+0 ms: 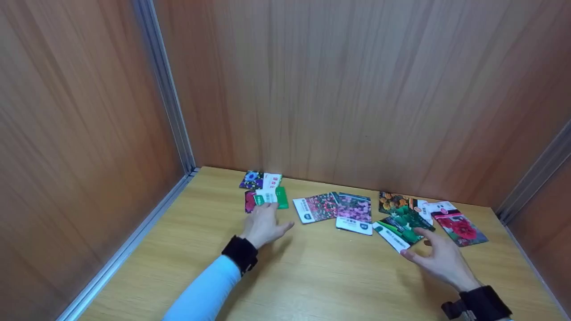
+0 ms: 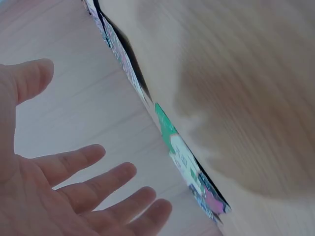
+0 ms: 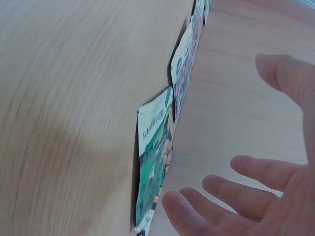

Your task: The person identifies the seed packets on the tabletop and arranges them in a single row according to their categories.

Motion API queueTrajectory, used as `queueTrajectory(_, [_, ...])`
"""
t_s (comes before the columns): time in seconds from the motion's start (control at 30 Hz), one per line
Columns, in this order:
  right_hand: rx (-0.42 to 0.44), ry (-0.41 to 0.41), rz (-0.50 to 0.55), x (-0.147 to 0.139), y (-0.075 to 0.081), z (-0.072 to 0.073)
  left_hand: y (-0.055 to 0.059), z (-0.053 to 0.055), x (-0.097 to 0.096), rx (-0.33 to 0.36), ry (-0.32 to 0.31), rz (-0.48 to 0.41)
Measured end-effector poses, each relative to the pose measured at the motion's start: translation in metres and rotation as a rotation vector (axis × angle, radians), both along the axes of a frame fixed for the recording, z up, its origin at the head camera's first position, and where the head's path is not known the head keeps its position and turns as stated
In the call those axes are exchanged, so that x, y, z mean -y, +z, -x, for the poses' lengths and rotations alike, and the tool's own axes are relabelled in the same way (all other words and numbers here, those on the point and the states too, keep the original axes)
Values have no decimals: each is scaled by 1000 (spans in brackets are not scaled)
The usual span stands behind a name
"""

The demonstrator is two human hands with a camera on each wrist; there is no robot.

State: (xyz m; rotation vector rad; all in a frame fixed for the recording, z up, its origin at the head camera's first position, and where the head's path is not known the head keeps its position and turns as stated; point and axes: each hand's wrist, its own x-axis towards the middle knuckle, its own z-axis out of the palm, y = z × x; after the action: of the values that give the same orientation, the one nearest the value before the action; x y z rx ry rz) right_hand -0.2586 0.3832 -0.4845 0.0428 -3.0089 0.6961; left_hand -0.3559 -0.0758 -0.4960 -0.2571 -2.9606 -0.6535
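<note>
Several flat seed packets with plant pictures lie on the table. My left hand (image 1: 263, 225), fingers spread and holding nothing, hovers just in front of a green-and-white packet (image 1: 282, 198) that overlaps a magenta-flower packet (image 1: 250, 201). Behind these lies a blue-flower packet (image 1: 252, 179). The left wrist view shows the left fingers apart from the green-and-white packet (image 2: 183, 158). My right hand (image 1: 446, 261) is beside a green-leaf packet (image 1: 403, 225), its thumb and fingers parted with nothing between them. That packet partly covers an orange-flower packet (image 1: 391, 202). Farther right is a red-flower packet (image 1: 461, 227).
Between the hands lie a pink-flower packet (image 1: 319, 208) and a purple-flower packet (image 1: 354, 211), their edges meeting. A wooden back panel (image 1: 339, 98) rises behind the packets. Side panels with metal corner strips (image 1: 167, 84) bound the wooden table (image 1: 321, 276).
</note>
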Motion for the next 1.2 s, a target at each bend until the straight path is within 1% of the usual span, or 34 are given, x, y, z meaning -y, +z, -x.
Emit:
queueTrajectory(0.17, [13,4,14,4,0,0,-2,14,-17,36,-22,-23])
queueTrajectory(0.37, [0,17,16,4,0,-3,-3,32,-33,50,-53,-65])
queueTrajectory(0.53, [42,4,17,3,0,-5,-2,51,-47,38,-71,-40])
queueTrajectory(0.67, [96,2,75,7,0,-8,-4,64,-58,38,-77,0])
queueTrajectory(0.8, [112,27,134,12,0,-12,-12,71,-68,33,-100,47])
queueTrajectory(0.93, [102,49,134,16,1,-12,-21,75,-77,46,-117,81])
queueTrajectory(1.07, [114,53,131,20,1,-12,-28,81,-91,70,-107,114])
queueTrajectory(1.2, [131,50,141,26,-2,-12,-29,89,-102,101,-74,160])
